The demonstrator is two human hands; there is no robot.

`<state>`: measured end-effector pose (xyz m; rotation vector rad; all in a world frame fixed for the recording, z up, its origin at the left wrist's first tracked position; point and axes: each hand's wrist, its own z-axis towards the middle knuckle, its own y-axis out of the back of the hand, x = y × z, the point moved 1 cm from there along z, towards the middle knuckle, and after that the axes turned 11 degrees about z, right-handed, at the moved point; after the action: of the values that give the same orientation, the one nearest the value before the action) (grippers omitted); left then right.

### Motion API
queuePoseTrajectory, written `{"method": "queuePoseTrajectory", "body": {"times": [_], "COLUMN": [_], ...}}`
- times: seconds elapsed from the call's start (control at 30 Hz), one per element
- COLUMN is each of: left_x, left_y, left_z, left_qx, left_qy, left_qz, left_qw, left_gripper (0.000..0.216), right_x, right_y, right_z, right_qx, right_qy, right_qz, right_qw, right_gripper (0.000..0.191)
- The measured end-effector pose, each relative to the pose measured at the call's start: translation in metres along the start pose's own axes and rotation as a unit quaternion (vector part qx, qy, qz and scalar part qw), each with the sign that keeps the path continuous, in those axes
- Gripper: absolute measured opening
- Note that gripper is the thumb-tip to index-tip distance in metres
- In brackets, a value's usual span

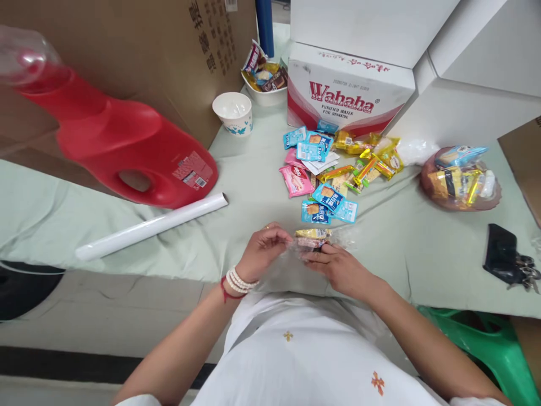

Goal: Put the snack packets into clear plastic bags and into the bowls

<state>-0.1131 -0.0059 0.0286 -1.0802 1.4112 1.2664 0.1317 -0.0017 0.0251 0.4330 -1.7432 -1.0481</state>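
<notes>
A white shirt (304, 361) is seen closest. Past it, a clear plastic bag (349, 237) w/ a yellow snack pkt (313, 233) in it is held near the green tablecloth's (262, 197) front edge, just by blue snack pkts (329, 197). Its L end is pinched by the left hand's (268, 248) fingertips. Right hand (342, 268) fingers are laid close tog. on it; if pinched, can't be told.

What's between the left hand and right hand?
In the head view, a transparent plastic bag with a small yellow-wrapped snack packet lies between them.
</notes>
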Motion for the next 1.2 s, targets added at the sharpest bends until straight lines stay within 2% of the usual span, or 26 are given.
{"method": "queuePoseTrajectory", "body": {"times": [0.13,0.23,0.33,0.4,0.43,0.53,0.6,0.67,0.77,0.83,0.93,1.07,1.13,1.2], "left_x": [-0.011,-0.008,-0.003,-0.003,-0.003,-0.006,-0.007,-0.007,-0.008,-0.009,-0.008,-0.005,-0.004,-0.003], "left_y": [-0.026,-0.043,-0.053,-0.057,-0.058,-0.063,-0.066,-0.069,-0.072,-0.075,-0.082,-0.091,-0.09,-0.084], "left_z": [-0.005,0.001,0.011,0.017,0.02,0.026,0.028,0.031,0.032,0.032,0.03,0.03,0.032,0.033], "left_qx": [0.052,0.034,0.012,-0.01,-0.021,-0.05,-0.057,-0.06,-0.072,-0.075,-0.052,-0.043,-0.053,-0.053], "left_qy": [-0.047,-0.073,-0.085,-0.086,-0.083,-0.065,-0.056,-0.054,-0.056,-0.058,-0.044,-0.018,-0.023,-0.021], "left_qz": [0.108,0.24,0.333,0.381,0.4,0.428,0.428,0.423,0.415,0.409,0.395,0.375,0.352,0.297], "left_qw": [0.992,0.967,0.939,0.92,0.912,0.9,0.9,0.902,0.905,0.907,0.916,0.926,0.934,0.953], "left_gripper": [0.026,0.038,0.039,0.032,0.029,0.025,0.024,0.025,0.027,0.027,0.028,0.03,0.03,0.032], "right_x": [0.0,-0.001,-0.002,-0.004,-0.007,-0.022,-0.033,-0.044,-0.049,-0.044,-0.025,0.0,0.002,0.0], "right_y": [0.009,0.015,0.016,0.016,0.015,0.008,0.003,0.0,0.004,0.01,0.019,0.016,0.012,0.008], "right_z": [0.005,0.005,-0.004,-0.011,-0.015,-0.022,-0.022,-0.021,-0.024,-0.026,-0.02,0.011,0.024,0.029], "right_qx": [-0.027,-0.057,-0.095,-0.173,-0.235,-0.425,-0.477,-0.462,-0.426,-0.423,-0.408,-0.344,-0.333,-0.345], "right_qy": [0.005,0.011,0.023,0.008,-0.02,-0.162,-0.242,-0.273,-0.261,-0.262,-0.27,-0.172,-0.144,-0.135], "right_qz": [0.071,0.106,0.135,0.164,0.17,0.114,0.042,-0.008,-0.029,-0.012,0.061,0.136,0.159,0.187], "right_qw": [0.997,0.993,0.986,0.971,0.957,0.883,0.844,0.844,0.866,0.867,0.87,0.913,0.918,0.91], "right_gripper": [0.061,0.058,0.05,0.045,0.041,0.032,0.038,0.044,0.022,0.009,0.012,0.018,0.021,0.021]}}
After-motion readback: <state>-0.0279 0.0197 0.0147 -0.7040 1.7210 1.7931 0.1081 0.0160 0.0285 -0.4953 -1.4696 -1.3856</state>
